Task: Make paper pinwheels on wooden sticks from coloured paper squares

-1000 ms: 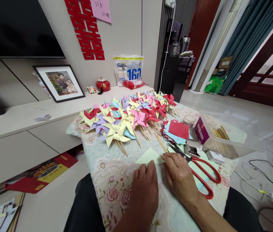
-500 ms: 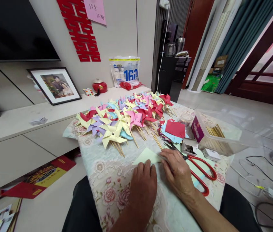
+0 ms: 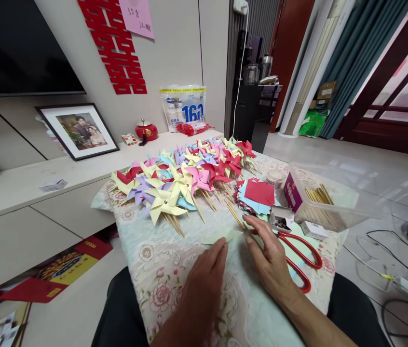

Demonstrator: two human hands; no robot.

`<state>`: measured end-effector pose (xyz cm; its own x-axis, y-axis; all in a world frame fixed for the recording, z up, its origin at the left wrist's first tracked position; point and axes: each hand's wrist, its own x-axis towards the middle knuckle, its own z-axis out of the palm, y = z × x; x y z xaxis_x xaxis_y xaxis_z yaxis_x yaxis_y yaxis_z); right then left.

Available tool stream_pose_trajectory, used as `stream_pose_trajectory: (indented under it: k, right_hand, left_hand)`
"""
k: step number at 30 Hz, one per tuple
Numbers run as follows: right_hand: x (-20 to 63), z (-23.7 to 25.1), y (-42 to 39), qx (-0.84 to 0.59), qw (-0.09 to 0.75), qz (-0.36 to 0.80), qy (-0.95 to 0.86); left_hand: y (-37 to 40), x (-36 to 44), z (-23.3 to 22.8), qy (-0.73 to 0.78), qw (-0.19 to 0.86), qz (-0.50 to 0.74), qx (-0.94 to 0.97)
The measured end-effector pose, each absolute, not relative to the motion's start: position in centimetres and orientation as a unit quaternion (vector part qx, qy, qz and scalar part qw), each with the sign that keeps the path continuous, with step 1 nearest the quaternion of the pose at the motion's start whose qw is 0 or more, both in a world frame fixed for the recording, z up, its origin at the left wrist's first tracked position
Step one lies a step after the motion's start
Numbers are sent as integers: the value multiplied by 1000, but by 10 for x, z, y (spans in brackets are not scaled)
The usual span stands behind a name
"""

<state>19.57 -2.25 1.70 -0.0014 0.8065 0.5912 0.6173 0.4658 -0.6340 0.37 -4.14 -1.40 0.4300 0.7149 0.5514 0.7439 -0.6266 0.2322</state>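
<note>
A pale green paper sheet (image 3: pixel 220 236) lies flat on the flowered tablecloth (image 3: pixel 160 270) in front of me. My left hand (image 3: pixel 204 279) rests on the cloth with its fingers stretched out, fingertips touching the sheet's near edge. My right hand (image 3: pixel 267 255) lies to the right, its thumb and fingers closed on the sheet's right corner. Red-handled scissors (image 3: pixel 303 260) lie just right of that hand, their blades partly hidden under it.
A big heap of coloured paper pinwheels on sticks (image 3: pixel 185 180) fills the far half of the table. A stack of paper squares (image 3: pixel 258 195), a small pin box (image 3: pixel 281 221), a round jar (image 3: pixel 275 177) and a clear tub of sticks (image 3: pixel 327 197) stand at right. Cables lie on the floor (image 3: pixel 381 255).
The green sheet showed as a raised triangle before and now lies flat and low. My right hand has slid forward along its right edge, and my left hand has drawn back slightly.
</note>
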Motion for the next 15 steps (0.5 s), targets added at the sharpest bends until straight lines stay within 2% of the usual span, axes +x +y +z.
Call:
stream_pose_trajectory:
  k: [7, 15]
  right_hand:
    - [191, 22, -23, -436, 450, 96, -774]
    - [189, 26, -27, -391, 418, 99, -814]
  left_hand:
    - [-46, -25, 14, -335, -139, -354, -862]
    - [-45, -27, 20, -323, -233, -395, -828]
